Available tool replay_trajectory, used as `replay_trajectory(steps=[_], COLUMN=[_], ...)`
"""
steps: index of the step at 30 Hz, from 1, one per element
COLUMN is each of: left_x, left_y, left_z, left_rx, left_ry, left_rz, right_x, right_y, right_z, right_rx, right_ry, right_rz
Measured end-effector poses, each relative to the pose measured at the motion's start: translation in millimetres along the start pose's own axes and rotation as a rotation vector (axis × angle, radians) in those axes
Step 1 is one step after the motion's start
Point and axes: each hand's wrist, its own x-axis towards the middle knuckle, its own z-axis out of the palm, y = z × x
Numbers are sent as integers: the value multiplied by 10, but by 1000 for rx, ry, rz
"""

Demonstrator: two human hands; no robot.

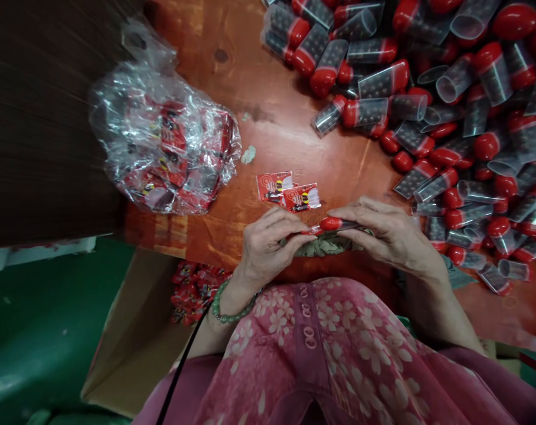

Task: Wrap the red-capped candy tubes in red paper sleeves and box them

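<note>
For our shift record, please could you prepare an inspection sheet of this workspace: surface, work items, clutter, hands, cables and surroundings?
Surface: wooden table, with pale marks.
Work items: pile of red-ended tubes at right; two overlapping cards near the hands.
Clutter: plastic bag of red packets at left; crumpled cloth below the hands.
Hands: right hand pinches a tube; left hand pinches a red piece, partly hidden.
Cables: black cord by the left forearm.
Surroundings: open box holding red packets; green floor.
</note>
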Motion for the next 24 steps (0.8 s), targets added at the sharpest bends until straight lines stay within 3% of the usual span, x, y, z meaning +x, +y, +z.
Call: replay_trajectory(steps=[8,17,24], left_x=[-13,-41,-30], left_y=[13,6,39], left_z=[-4,7,10], left_rx=[1,-13,62], left_ry=[-59,-71,-125], left_rz=[14,36,74], right_x=[-36,-43,32], right_y=[-16,-54,-142], right_z=[-25,-209,-175], right_rx=[-95,-182,-193], right_ry=[-306,-365,-440], right_rz=[85,144,89])
